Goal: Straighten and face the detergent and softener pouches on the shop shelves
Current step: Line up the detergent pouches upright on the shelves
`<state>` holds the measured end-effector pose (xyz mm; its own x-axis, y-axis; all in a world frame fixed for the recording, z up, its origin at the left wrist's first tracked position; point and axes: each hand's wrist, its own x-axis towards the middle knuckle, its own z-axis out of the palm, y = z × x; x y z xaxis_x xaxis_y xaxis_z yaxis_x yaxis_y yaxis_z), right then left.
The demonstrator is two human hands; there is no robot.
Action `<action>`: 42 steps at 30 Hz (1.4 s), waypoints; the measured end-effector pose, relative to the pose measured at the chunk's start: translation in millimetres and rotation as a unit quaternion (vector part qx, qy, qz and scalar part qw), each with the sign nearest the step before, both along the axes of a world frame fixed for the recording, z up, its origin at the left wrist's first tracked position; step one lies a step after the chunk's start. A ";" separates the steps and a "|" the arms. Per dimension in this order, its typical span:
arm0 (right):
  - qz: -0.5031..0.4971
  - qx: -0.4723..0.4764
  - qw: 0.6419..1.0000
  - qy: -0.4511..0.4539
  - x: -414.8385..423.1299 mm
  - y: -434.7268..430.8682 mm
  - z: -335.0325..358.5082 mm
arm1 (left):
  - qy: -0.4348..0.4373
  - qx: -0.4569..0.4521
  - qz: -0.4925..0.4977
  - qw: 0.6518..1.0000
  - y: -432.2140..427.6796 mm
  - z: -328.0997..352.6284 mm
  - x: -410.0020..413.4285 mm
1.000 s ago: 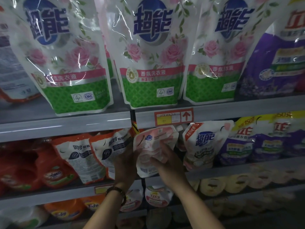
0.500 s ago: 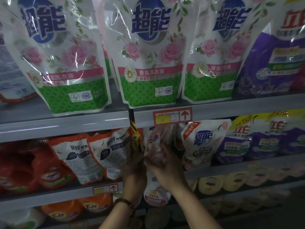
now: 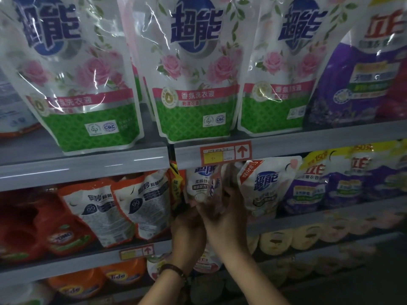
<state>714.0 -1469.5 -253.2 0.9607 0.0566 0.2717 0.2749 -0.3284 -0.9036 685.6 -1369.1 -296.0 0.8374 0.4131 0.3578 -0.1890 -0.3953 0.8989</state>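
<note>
On the middle shelf, both hands hold a small white-and-pink pouch (image 3: 214,190) that is turned edge-on and blurred. My left hand (image 3: 187,230) grips its lower left from below. My right hand (image 3: 226,219) wraps its right side and bottom. Behind it stands another white pouch (image 3: 198,186) with blue lettering, facing front. Right of my hands, a matching white pouch (image 3: 266,186) leans slightly left. On the top shelf, three large rose-and-green pouches (image 3: 193,71) stand side by side.
Two orange-and-white pouches (image 3: 123,208) lean left of my hands, red bottles (image 3: 33,227) beyond them. Purple pouches (image 3: 330,183) fill the middle shelf's right side, and a large purple one (image 3: 363,69) stands above. The grey shelf edge (image 3: 308,144) carries an orange price tag (image 3: 225,153). Yellow items (image 3: 286,238) lie below.
The pink pouch went from flat-on in front of the shelf to edge-on and deeper into the middle shelf. Both hands rose and closed in together around it.
</note>
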 end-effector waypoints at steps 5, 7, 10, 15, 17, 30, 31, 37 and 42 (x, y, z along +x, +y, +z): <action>0.003 0.008 1.000 0.002 -8.0 1.8 3.9 | 0.004 0.076 0.006 0.997 -8.5 7.2 -4.3; -0.001 0.011 1.000 -0.002 -7.2 -0.8 6.0 | 0.001 0.063 0.005 0.998 -10.0 5.8 -3.5; -0.012 0.015 1.000 -0.014 -8.3 -6.6 10.6 | 0.007 0.068 -0.003 0.998 -16.0 7.8 -3.6; -0.018 -0.004 1.000 -0.010 -9.4 -17.1 15.4 | 0.013 0.079 -0.032 0.996 -24.9 12.5 -5.9; -0.027 0.002 1.000 -0.006 -7.3 -21.3 14.5 | 0.033 0.068 -0.043 0.996 -25.8 12.7 -7.0; -0.034 0.005 0.999 -0.031 6.4 -31.7 12.8 | 0.081 0.031 -0.029 0.996 2.0 16.4 -7.8; -0.034 -0.003 0.999 -0.038 7.5 -32.7 13.3 | 0.091 0.032 -0.027 0.995 4.6 15.5 -7.4; -0.025 -0.034 0.996 -0.074 11.3 -36.6 14.7 | 0.121 -0.047 -0.025 0.991 17.3 8.0 -4.3; -0.021 -0.052 0.993 -0.099 13.2 -40.5 20.2 | 0.128 -0.082 -0.036 0.988 27.7 11.5 1.5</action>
